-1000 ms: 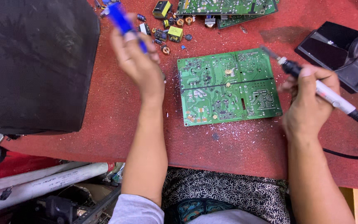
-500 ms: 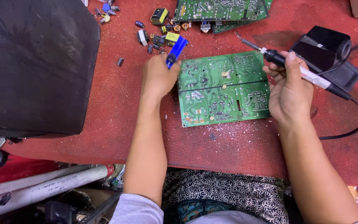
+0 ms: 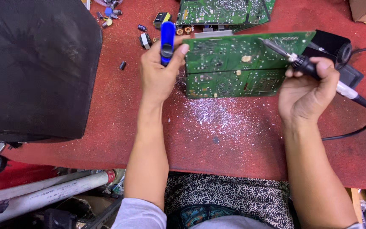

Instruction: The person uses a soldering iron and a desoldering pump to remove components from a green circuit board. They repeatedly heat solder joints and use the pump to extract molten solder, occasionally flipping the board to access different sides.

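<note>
My left hand (image 3: 159,74) grips a blue desoldering pump (image 3: 167,38) and also pinches the left edge of a green circuit board (image 3: 229,68), which is tilted up off the red table. My right hand (image 3: 308,91) holds a soldering iron (image 3: 301,63) with a black grip; its metal tip rests over the upper right part of the board. The iron's black cable (image 3: 361,123) trails off to the right.
A large black box (image 3: 34,68) fills the left side of the red table (image 3: 217,140). A second green board (image 3: 223,12) and loose electronic parts (image 3: 145,38) lie at the far edge. A black iron stand (image 3: 339,51) sits behind the board. Solder flecks (image 3: 217,114) dot the table.
My left hand has taken the board's left edge and raised it off the table. The right hand brought the iron's tip down over the board.
</note>
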